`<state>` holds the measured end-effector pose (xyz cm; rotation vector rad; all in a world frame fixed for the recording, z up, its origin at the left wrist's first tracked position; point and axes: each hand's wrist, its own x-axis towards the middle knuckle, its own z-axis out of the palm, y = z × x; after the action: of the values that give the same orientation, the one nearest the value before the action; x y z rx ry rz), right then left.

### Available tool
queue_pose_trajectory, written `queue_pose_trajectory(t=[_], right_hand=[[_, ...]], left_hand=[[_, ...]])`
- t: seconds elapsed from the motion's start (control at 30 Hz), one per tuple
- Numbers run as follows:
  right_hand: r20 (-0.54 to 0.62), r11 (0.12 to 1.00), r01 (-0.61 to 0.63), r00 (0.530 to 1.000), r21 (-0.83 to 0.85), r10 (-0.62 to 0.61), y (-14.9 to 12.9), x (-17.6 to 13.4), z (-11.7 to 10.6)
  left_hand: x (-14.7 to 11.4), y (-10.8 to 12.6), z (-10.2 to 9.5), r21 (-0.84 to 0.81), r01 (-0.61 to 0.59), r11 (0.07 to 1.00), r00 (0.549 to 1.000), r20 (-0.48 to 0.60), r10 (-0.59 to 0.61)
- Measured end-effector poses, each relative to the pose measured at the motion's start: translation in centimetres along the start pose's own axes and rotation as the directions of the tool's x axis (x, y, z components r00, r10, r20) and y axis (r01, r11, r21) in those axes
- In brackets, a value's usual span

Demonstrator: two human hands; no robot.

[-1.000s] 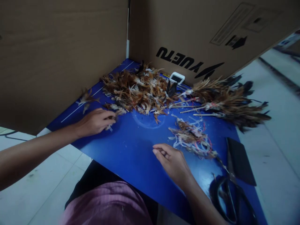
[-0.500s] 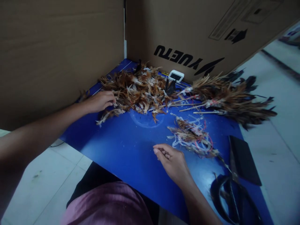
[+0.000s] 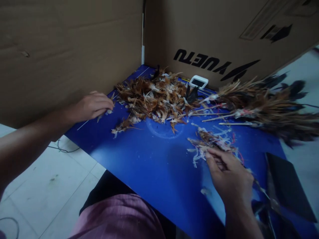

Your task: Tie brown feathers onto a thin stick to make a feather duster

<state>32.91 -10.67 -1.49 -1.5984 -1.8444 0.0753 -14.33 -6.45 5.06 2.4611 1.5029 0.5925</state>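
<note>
My left hand (image 3: 93, 105) is at the left edge of the blue table, beside the cardboard wall. Its fingers are bent together on a few small brown feathers (image 3: 109, 110), whose tips stick out around the fingertips. To its right spreads a loose pile of brown and white feathers (image 3: 154, 96), with one small tuft (image 3: 126, 124) at its near side. My right hand (image 3: 229, 169) is over a heap of feather scraps and pale plastic strips (image 3: 199, 156). Thumb and forefinger are pinched at the heap's near edge; what they hold, if anything, is hidden. A small pale scrap (image 3: 206, 191) shows below that hand.
Feather bundles on sticks (image 3: 264, 113) lie at the right, overhanging the edge. Black-handled scissors (image 3: 274, 204), partly behind my right forearm, lie by a flat black object (image 3: 290, 186). A white-framed device (image 3: 198, 82) stands before the printed cardboard panel (image 3: 211, 30).
My left hand has moved left, away from the feather pile, to the small feathers by the wall. My right hand has moved right, from bare table onto the scrap heap. The view has shifted.
</note>
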Motion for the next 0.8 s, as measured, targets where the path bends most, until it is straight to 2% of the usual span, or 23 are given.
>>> queue_pose_trajectory(t=[0.1, 0.17, 0.23, 0.3, 0.33, 0.43, 0.5, 0.57, 0.63, 0.7, 0.73, 0.8], right_hand=[[-0.012, 0.999, 0.035, 0.999, -0.017, -0.035, -0.1, -0.1, 0.2], [-0.008, 0.999, 0.031, 0.999, -0.025, -0.031, -0.1, 0.0, 0.2], [0.015, 0.999, 0.016, 1.000, -0.031, -0.015, 0.0, 0.0, 0.1], [0.025, 0.999, 0.017, 1.000, -0.035, -0.016, 0.0, 0.0, 0.0], [0.024, 0.999, 0.023, 0.999, -0.036, -0.022, -0.1, 0.0, 0.0], [0.025, 0.999, 0.022, 0.999, -0.039, -0.021, -0.4, 0.0, -0.1], [0.035, 0.999, 0.018, 0.999, -0.043, -0.016, -0.5, -0.1, -0.2], [0.031, 0.999, 0.027, 0.999, -0.042, -0.026, -0.5, -0.1, -0.1], [0.008, 0.999, 0.037, 0.999, -0.033, -0.036, -0.4, -0.1, -0.1], [-0.014, 0.999, 0.042, 0.999, -0.030, -0.042, -0.5, -0.1, -0.2], [-0.017, 0.999, 0.042, 0.999, -0.034, -0.042, -0.5, 0.0, -0.3], [-0.021, 0.999, 0.033, 0.999, -0.038, -0.034, -0.6, 0.1, -0.7]], left_hand=[[-2.4, -0.2, 0.6, 0.053, -0.097, 0.994, 0.988, 0.129, 0.089], [-3.8, -0.1, 0.9, 0.102, -0.099, 0.990, 0.978, 0.194, 0.078], [-4.8, 0.1, 1.2, 0.199, 0.066, 0.978, 0.996, 0.042, -0.076], [-5.2, 0.1, 1.5, 0.267, 0.290, 0.919, 0.956, -0.134, -0.262], [-5.2, 0.0, 1.7, 0.282, 0.378, 0.882, 0.924, -0.175, -0.340], [-5.1, -0.9, 2.9, 0.278, 0.498, 0.821, 0.866, -0.117, -0.486], [-4.9, -1.4, 3.6, 0.209, 0.524, 0.826, 0.851, -0.092, -0.516], [-4.8, -1.5, 3.9, 0.092, 0.545, 0.833, 0.837, -0.117, -0.535], [-4.5, -0.8, 3.6, 0.000, 0.554, 0.832, 0.822, -0.156, -0.548], [-3.7, 0.9, 3.1, -0.082, 0.553, 0.829, 0.810, -0.183, -0.557], [-3.1, 2.1, 2.9, -0.231, 0.557, 0.797, 0.777, -0.192, -0.599], [-1.6, 5.0, 2.6, -0.551, 0.471, 0.688, 0.746, -0.167, -0.645]])
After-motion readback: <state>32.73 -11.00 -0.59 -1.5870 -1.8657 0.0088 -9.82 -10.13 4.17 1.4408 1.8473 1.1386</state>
